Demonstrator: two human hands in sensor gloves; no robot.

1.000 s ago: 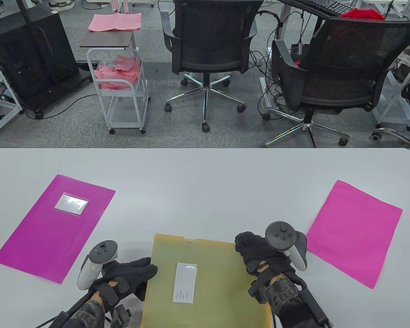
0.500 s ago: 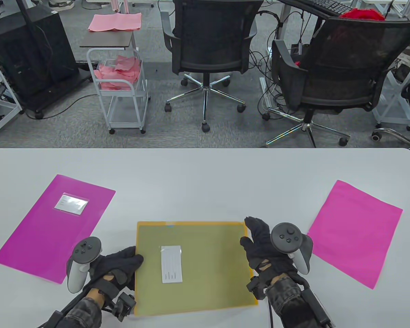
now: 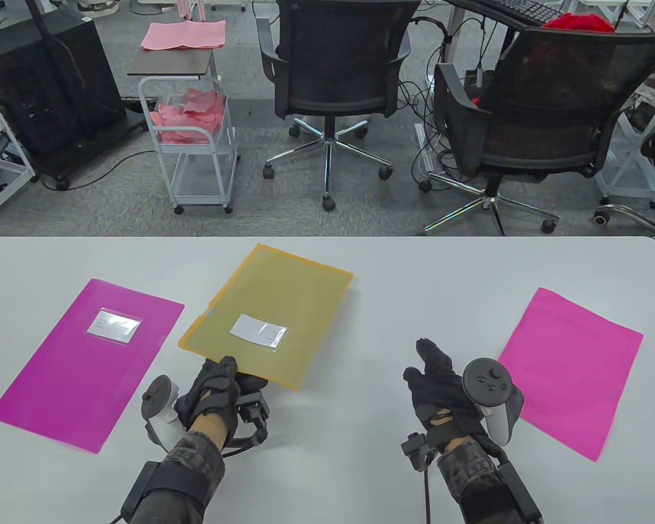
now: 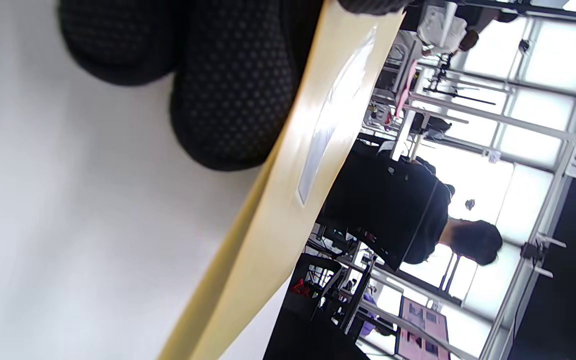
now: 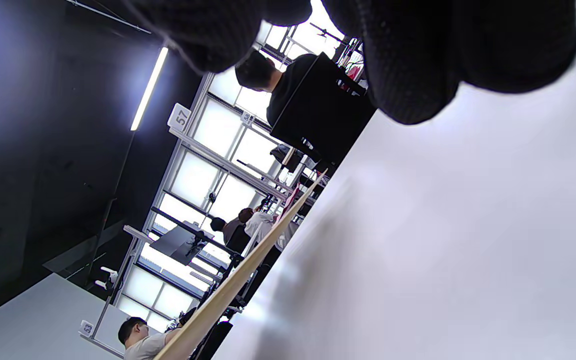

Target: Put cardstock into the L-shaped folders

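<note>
Hands in black sensor gloves work a white worktop point(image 3: 360, 273): the left hand point(image 3: 215, 385) pinches the near corner of a yellow L-shaped folder point(image 3: 275, 314), and the right hand point(image 3: 442, 385) hovers with fingers straight, holding nothing. The yellow folder sits up and to the left of centre, its long axis running diagonally from the left hand away toward the far edge, its label pocket point(image 3: 258, 331) facing up; the left wrist view shows it raised off the worktop at the gripped end. A loose magenta cardstock sheet point(image 3: 570, 368) lies just beside the right hand, on its outer side, well apart from the yellow folder. A magenta folder point(image 3: 82, 365) rests to the far left. Judged from this layout, the right hand is the nearer one to fetch the sheet.
</note>
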